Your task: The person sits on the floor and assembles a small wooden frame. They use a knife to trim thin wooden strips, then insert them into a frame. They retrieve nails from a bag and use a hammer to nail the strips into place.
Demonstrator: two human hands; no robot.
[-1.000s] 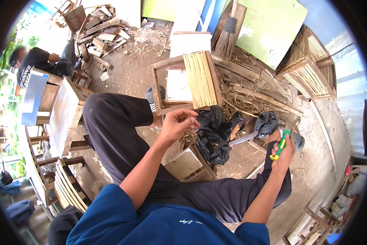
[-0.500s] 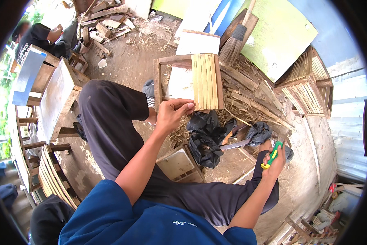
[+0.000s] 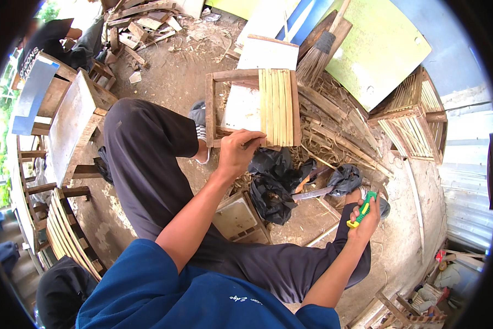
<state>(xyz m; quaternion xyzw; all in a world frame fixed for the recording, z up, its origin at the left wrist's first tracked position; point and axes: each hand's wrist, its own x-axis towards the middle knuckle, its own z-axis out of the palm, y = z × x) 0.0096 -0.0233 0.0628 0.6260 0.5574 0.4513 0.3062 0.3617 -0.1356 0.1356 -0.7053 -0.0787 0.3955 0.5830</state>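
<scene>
The person wears a blue shirt (image 3: pixel 202 290) with short sleeves and a small white mark on the front. Below the shirt come dark grey trousers (image 3: pixel 147 164). The left hand (image 3: pixel 238 153) and right hand (image 3: pixel 364 219) are bare, with no gloves. Both arms are bare past the sleeves.

Crumpled black plastic bags (image 3: pixel 276 183) lie heaped on the dirt just below the slatted bamboo frame (image 3: pixel 279 107); another dark grey bag (image 3: pixel 344 178) sits to their right. No labels, signs or screens are visible.
</scene>
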